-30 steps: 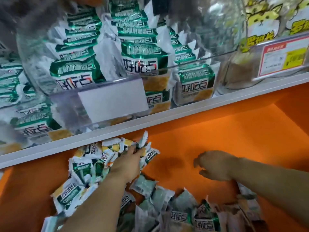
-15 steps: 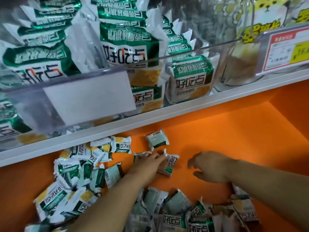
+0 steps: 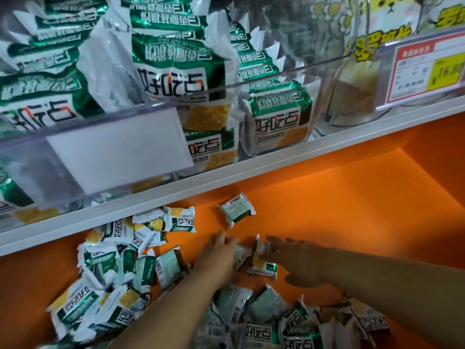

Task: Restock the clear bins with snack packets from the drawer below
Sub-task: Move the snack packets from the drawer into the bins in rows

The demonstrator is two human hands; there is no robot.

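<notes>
Nearest, loose snack packets (image 3: 264,323) lie under both wrists in the orange drawer (image 3: 339,210). The left hand (image 3: 221,258) has come in from the heap (image 3: 120,263) off to its left. The right hand (image 3: 299,263), curled a second ago, now spreads straight fingers against a tilted packet (image 3: 263,260). The hands nearly meet. Left fingers sit on a second packet (image 3: 241,255); gripped or just pressed, blur hides it. Likely gathering a scoop. Past the fingertips lies a lone packet (image 3: 236,209). Above is the clear bin (image 3: 113,152), well stocked.
</notes>
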